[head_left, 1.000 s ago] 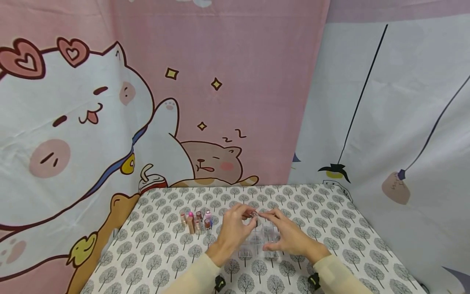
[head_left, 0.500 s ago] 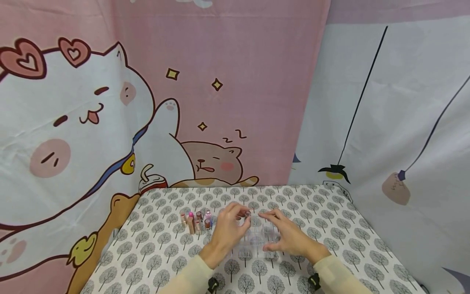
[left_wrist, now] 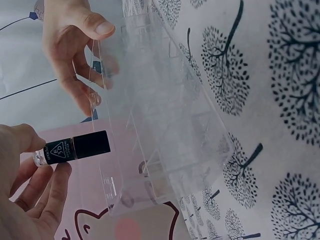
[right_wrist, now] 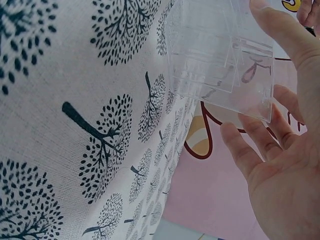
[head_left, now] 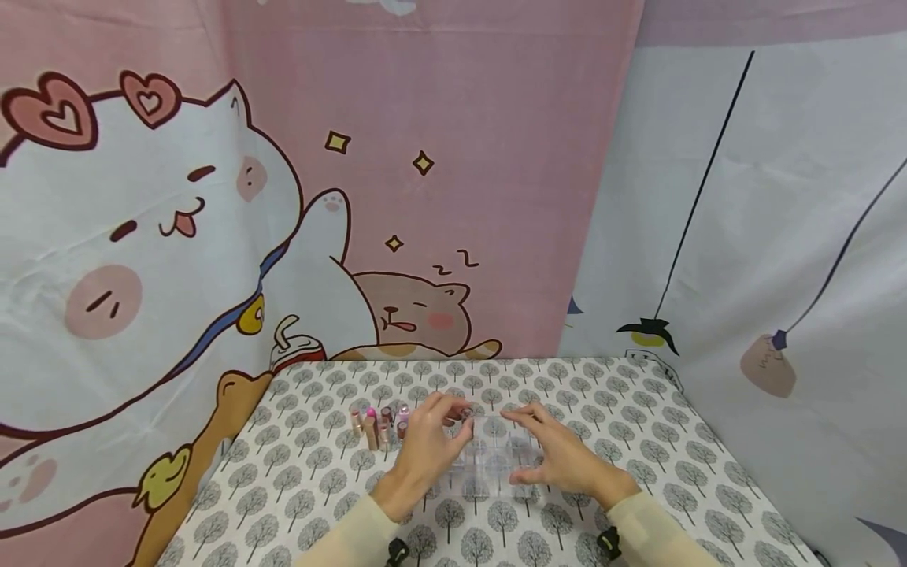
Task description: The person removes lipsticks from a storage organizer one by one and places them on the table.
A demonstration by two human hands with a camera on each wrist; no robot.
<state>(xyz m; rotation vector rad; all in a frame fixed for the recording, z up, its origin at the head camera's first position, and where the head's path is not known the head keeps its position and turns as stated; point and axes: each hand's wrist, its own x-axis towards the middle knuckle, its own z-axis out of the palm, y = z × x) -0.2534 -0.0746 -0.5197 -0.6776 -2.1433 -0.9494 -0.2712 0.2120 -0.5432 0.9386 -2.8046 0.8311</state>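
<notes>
My left hand (head_left: 425,450) pinches a small black lipstick (left_wrist: 75,147) between thumb and fingers, by its clear end. White lettering shows on its side, and its dark end points toward the clear plastic organizer (left_wrist: 155,105). In the head view, that hand is at the organizer's back left. My right hand (head_left: 556,454) holds the organizer's right end, thumb at the near side and fingers at the far side. The organizer stands on the tablecloth, divided into several see-through compartments.
A group of several lipsticks and lip tubes (head_left: 372,431) stands left of the organizer, partly hidden by my left hand. The tree-print tablecloth (head_left: 298,504) covers the table. Cartoon-print cloth (head_left: 524,197) hangs behind and to the right.
My left hand has moved left with the lipstick, away from my right fingertips and toward the standing lipsticks. My right hand has stayed at the organizer.
</notes>
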